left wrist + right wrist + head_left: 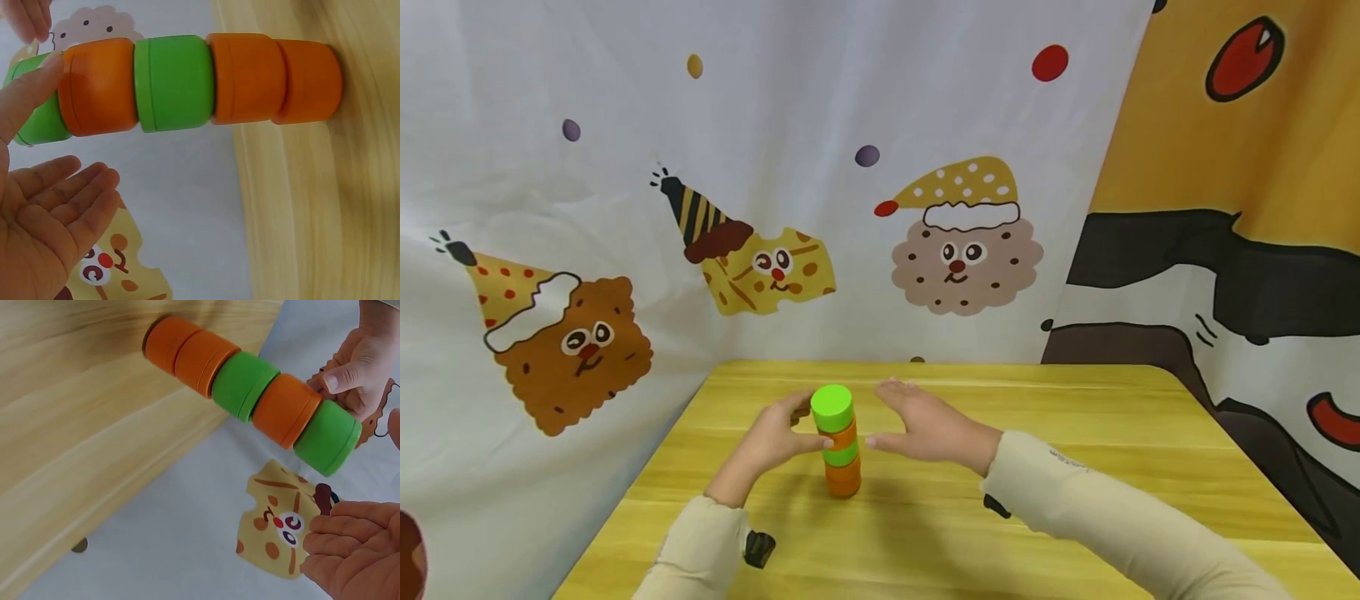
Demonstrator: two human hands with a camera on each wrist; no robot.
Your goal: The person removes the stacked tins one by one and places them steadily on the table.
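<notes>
A tower of several round green and orange blocks (841, 454) stands upright on the table. In the left wrist view its top green block (42, 125) is partly hidden by a thumb, above an orange block (100, 86), a green block (175, 82) and two orange ones. My left hand (778, 437) is beside the tower's upper part, thumb in front and fingers spread behind; whether it touches cannot be told. My right hand (936, 425) is held apart to the right of the tower, fingers extended. In the right wrist view its palm (359, 550) holds nothing.
The wooden table (1045, 492) reaches a white cloth (790, 108) printed with cartoon biscuits and cheese. A yellow, black and white patterned cloth (1262, 158) hangs at the right. Dark straps (760, 549) show at both wrists.
</notes>
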